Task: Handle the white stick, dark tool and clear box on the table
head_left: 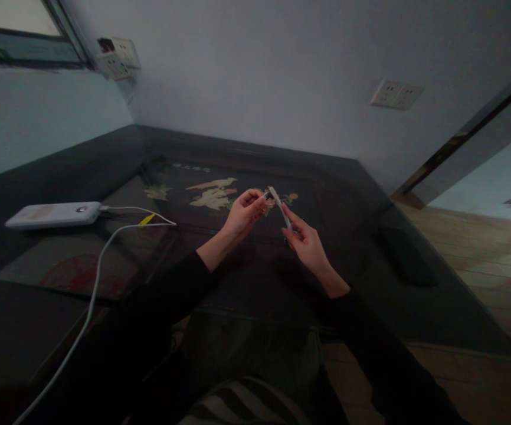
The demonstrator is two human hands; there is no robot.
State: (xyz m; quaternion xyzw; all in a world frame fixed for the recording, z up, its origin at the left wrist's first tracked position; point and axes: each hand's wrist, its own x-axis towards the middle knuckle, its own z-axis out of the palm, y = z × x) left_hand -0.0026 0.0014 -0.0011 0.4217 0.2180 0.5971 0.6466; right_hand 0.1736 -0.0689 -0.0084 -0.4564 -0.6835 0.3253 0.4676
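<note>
Over the middle of the dark glossy table, both hands are raised close together. My right hand is closed on a thin white stick-like object, which tilts up toward the left. My left hand pinches something small and dark near the upper end of that object; what it is, I cannot make out. Behind the hands the table top shows a picture of pale birds and flowers.
A white power bank lies at the left, with a white cable running toward the lower left. At the right rests a dark flat object. The wall behind carries sockets.
</note>
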